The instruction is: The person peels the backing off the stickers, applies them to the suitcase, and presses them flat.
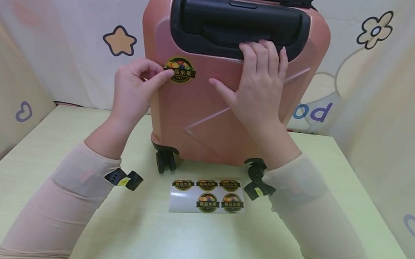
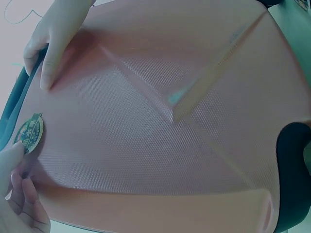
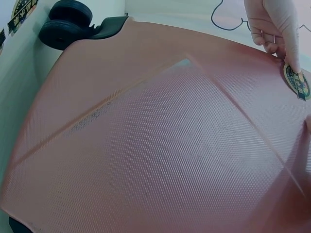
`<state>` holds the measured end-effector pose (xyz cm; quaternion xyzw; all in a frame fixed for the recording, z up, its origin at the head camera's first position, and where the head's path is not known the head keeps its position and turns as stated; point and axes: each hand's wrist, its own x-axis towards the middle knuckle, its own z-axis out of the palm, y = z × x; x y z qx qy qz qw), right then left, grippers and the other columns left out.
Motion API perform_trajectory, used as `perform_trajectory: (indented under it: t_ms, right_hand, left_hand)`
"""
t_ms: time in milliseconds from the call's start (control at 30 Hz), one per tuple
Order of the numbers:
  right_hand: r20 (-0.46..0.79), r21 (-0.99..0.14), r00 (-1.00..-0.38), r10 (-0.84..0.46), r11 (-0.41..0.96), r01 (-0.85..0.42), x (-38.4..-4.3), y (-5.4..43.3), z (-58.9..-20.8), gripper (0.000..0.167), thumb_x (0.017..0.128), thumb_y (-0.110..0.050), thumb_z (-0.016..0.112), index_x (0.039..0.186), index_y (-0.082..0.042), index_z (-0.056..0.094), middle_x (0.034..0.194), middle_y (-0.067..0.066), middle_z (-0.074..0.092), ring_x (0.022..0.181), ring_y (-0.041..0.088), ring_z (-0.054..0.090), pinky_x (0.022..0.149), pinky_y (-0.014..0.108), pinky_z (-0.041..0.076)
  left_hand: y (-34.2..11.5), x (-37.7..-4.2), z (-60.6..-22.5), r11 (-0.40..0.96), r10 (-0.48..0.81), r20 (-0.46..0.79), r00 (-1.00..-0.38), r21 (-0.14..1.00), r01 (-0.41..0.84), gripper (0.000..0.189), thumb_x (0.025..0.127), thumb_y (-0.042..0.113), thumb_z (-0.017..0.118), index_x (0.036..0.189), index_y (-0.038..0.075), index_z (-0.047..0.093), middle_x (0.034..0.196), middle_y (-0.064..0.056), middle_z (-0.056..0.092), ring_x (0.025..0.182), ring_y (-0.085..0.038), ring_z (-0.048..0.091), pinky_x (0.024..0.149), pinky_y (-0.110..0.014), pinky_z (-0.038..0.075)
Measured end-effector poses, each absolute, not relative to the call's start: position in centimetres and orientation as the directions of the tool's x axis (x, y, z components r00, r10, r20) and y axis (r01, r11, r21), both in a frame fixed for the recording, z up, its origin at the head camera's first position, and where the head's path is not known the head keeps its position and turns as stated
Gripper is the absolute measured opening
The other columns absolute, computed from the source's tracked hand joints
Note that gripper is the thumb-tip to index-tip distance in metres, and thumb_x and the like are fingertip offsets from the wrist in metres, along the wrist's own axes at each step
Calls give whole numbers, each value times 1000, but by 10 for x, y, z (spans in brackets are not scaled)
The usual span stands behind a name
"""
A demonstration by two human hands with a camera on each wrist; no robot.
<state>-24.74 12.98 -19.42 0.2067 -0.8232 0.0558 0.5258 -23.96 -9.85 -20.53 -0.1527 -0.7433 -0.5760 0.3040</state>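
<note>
A pink hard-shell suitcase (image 1: 203, 100) stands upright on the table, its textured face toward me. My left hand (image 1: 134, 87) pinches the left edge of a round fruit sticker (image 1: 182, 77) between thumb and finger, at the upper left of that face. In the left wrist view the sticker (image 2: 32, 131) lies close over the shell, the thumb on its edge. My right hand (image 1: 260, 82) rests against the suitcase with its thumb spread, fingertips at the lower rim of the black handle recess (image 1: 236, 28).
A white sticker sheet (image 1: 181, 204) bearing several matching round stickers lies on the table (image 1: 189, 244) in front of the suitcase. Black caster wheels (image 1: 165, 161) support the case. A patterned cloth (image 1: 83, 51) hangs behind it and along the sides.
</note>
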Motion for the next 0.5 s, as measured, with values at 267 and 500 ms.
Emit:
perform_trajectory:
  t_ms: [267,500]
  right_hand:
    - [890,114,-366,-272,910,-398,-248,129,-194,78,84,-65,46,129,-1,43,128,17,46,125,31,33,111,43,6]
    - [893,112,-361,-270,909,-402,-248,128,-194,77,84,-64,46,128,-1,43,128,17,46,124,31,34,111,43,6]
  left_hand:
    - [-95,-239,-206,354,-154,637,-755,749,560,26,80,23,74,86,-2,70,74,-6,55,72,-14,46,59,-20,38]
    - [-92,-235,-203,484,-156,659,-736,700,525,31,82,29,71,85,-1,70,76,-8,55,73,-15,45,60,-21,37]
